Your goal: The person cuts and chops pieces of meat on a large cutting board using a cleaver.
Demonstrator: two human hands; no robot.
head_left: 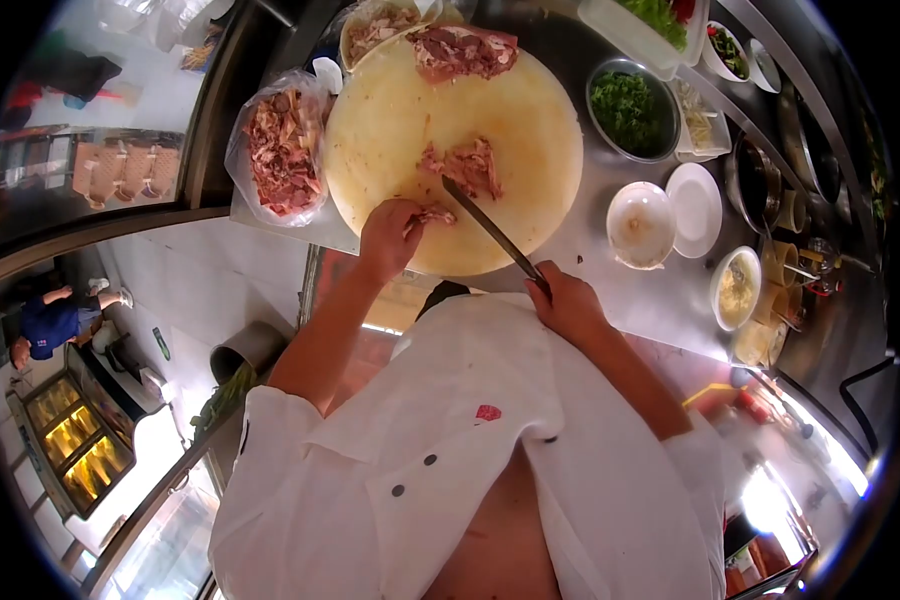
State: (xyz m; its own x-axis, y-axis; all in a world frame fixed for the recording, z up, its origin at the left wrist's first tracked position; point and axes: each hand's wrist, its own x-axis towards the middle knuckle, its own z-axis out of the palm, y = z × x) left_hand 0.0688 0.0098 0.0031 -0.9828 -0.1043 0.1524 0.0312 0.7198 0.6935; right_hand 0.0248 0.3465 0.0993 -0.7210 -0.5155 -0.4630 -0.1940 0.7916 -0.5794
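Observation:
My right hand [570, 303] is closed round the handle of a long knife [492, 228], whose blade slants up and left over the round cutting board [530, 130]. Its tip touches or hangs just over a small heap of chopped meat [473, 165] in the board's middle. Near the lower left edge of the board, my left hand [390, 238] pinches a small piece of meat [432, 215]. A larger chunk of meat [462, 52] lies at the board's far edge.
Left of the board is a plastic bag of chopped meat [282, 160]. To the right stand a metal bowl of chopped greens [625, 110], a white bowl [640, 225], a white plate [694, 210] and a bowl of yellowish food [736, 288]. Another person [55, 322] is far left.

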